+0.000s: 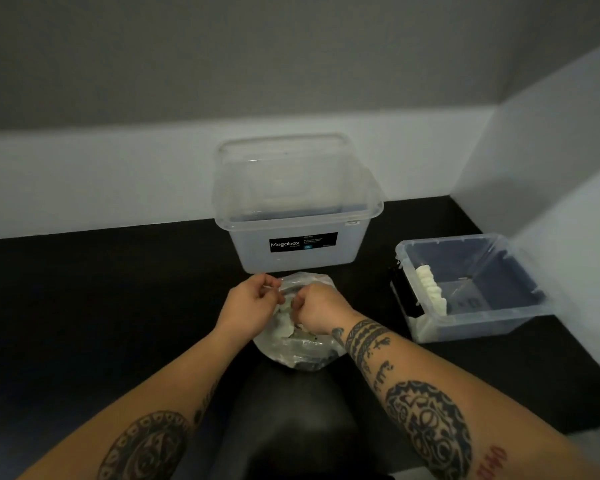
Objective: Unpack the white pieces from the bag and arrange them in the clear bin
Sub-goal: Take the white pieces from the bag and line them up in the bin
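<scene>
Left hand [252, 299] and right hand [317, 308], fingers curled, each pinch the crinkled film at the mouth of the clear bag [297, 348], which lies on the black counter [118, 306] with white pieces [286, 329] lumped inside. Just behind stands a tall, translucent Megabox tub [297, 216]. Near the right wall sits the low clear bin [471, 289], a ridged white row [430, 289] along its left side, bare counter between it and the bag.

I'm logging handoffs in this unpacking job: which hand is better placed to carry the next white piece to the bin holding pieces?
Probably the right hand. The bin with the row of white pieces sits on its side, while the left hand would cross over the bag.
</scene>
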Demonstrator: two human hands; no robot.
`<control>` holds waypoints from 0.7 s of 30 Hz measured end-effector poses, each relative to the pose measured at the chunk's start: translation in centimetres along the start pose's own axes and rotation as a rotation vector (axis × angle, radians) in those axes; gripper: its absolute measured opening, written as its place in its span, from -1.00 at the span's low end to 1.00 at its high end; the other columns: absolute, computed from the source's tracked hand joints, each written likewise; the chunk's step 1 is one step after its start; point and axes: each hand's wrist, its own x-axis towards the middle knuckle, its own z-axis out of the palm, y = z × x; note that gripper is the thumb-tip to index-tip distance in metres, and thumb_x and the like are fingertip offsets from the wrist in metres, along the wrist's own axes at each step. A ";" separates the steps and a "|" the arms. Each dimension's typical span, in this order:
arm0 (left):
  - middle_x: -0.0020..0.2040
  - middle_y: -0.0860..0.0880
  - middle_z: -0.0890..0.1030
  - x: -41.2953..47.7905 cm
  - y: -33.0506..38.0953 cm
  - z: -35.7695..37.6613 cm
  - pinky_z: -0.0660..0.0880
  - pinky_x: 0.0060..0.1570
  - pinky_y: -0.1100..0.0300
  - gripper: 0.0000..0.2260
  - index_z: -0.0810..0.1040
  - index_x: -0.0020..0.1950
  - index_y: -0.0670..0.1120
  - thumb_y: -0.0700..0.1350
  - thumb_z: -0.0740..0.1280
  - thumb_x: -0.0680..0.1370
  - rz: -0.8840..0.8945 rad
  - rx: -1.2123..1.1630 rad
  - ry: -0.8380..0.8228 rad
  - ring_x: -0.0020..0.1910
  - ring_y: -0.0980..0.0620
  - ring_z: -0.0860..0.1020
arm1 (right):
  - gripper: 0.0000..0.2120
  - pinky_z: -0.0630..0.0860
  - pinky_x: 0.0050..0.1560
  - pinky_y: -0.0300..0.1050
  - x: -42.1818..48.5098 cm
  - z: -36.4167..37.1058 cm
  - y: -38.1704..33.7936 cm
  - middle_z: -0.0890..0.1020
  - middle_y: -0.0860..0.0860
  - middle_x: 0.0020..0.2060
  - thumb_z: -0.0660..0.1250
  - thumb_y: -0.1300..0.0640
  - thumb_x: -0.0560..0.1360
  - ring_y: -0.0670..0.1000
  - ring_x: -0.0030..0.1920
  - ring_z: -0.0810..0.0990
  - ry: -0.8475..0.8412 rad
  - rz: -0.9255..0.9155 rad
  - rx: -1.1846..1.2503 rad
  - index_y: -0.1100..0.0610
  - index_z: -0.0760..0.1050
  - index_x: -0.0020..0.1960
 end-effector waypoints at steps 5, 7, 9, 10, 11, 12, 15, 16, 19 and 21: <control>-0.03 0.09 0.69 -0.3 -1.3 -0.2 0.42 -0.18 0.34 -0.79 0.55 0.05 0.12 -0.21 0.28 0.65 -0.017 0.012 -0.017 -0.03 0.17 0.63 | -0.63 0.53 0.23 0.02 1.6 4.5 -0.2 0.67 0.07 0.10 0.35 -0.10 0.56 0.09 0.11 0.62 -0.008 0.160 0.075 0.12 0.58 0.24; -0.01 0.08 0.69 -0.2 -1.8 -0.2 0.42 -0.17 0.33 -0.78 0.57 0.07 0.09 -0.23 0.26 0.65 -0.033 -0.013 -0.013 -0.02 0.15 0.63 | -0.69 0.55 0.14 -0.03 2.1 5.1 -0.2 0.67 0.04 0.03 0.38 -0.04 0.55 0.05 0.01 0.62 0.018 0.191 0.159 0.14 0.60 0.18; -0.01 0.07 0.69 0.0 -2.2 -0.3 0.44 -0.15 0.32 -0.78 0.57 0.07 0.08 -0.24 0.25 0.65 -0.041 -0.041 -0.001 0.00 0.13 0.64 | -0.75 0.57 0.09 -0.05 2.3 4.8 0.2 0.69 0.04 -0.01 0.36 0.06 0.56 0.03 -0.03 0.62 0.053 0.218 0.223 0.16 0.62 0.15; 0.00 0.07 0.70 0.1 -2.3 -0.4 0.45 -0.13 0.30 -0.77 0.57 0.07 0.08 -0.24 0.25 0.66 -0.043 -0.056 0.006 0.01 0.12 0.64 | -0.79 0.59 0.12 -0.02 2.3 4.4 0.4 0.69 0.05 -0.01 0.35 0.09 0.56 0.04 -0.01 0.63 0.061 0.207 0.244 0.16 0.64 0.12; 0.00 0.07 0.70 0.3 -2.3 -0.5 0.47 -0.11 0.27 -0.77 0.58 0.06 0.09 -0.24 0.24 0.66 -0.048 -0.071 0.013 0.01 0.10 0.64 | -0.81 0.59 0.16 0.00 2.2 3.7 0.6 0.69 0.06 0.00 0.33 0.12 0.55 0.06 0.02 0.64 0.064 0.174 0.245 0.15 0.65 0.08; 0.00 0.07 0.70 0.5 -2.3 -0.5 0.49 -0.09 0.23 -0.77 0.58 0.06 0.09 -0.23 0.24 0.66 -0.057 -0.082 0.022 0.01 0.09 0.64 | -0.83 0.59 0.18 0.02 1.8 2.9 0.8 0.69 0.06 0.00 0.32 0.15 0.55 0.07 0.04 0.64 0.067 0.138 0.242 0.14 0.66 0.05; -0.02 0.06 0.71 0.9 -1.8 -0.4 0.58 0.02 0.11 -0.79 0.59 0.06 0.07 -0.21 0.23 0.67 -0.076 -0.121 0.056 0.01 0.04 0.65 | -0.90 0.66 0.08 -0.02 -0.1 0.1 0.8 0.68 0.00 -0.07 0.36 0.19 0.56 0.02 0.01 0.66 0.046 0.038 0.337 0.13 0.65 0.00; -0.02 0.05 0.71 0.9 -1.5 -0.4 0.59 0.06 0.07 -0.80 0.60 0.06 0.06 -0.19 0.24 0.67 -0.068 -0.145 0.064 0.02 0.02 0.66 | -0.92 0.69 0.01 -0.04 -0.8 -1.2 0.5 0.67 0.00 -0.09 0.39 0.19 0.56 0.03 -0.01 0.68 0.025 -0.014 0.357 0.14 0.65 0.01; 0.03 -0.03 0.73 1.0 -0.2 -0.5 0.58 0.07 0.07 -0.85 0.63 0.14 -0.02 -0.13 0.28 0.65 -0.018 -0.311 -0.051 0.11 -0.06 0.67 | -0.92 0.70 -0.03 -0.03 -2.0 -4.4 -0.7 0.66 -0.02 -0.12 0.45 0.18 0.54 0.01 -0.07 0.67 -0.006 -0.191 0.253 0.11 0.64 0.03; 0.12 -0.11 0.72 1.3 0.7 -0.9 0.55 0.07 0.01 -0.72 0.62 0.25 -0.05 -0.03 0.29 0.58 -0.044 -0.509 -0.318 0.17 -0.14 0.65 | -0.89 0.70 -0.06 0.01 -2.3 -6.1 -1.7 0.68 0.01 -0.10 0.50 0.17 0.50 -0.01 -0.14 0.68 0.005 -0.287 0.141 0.05 0.62 0.01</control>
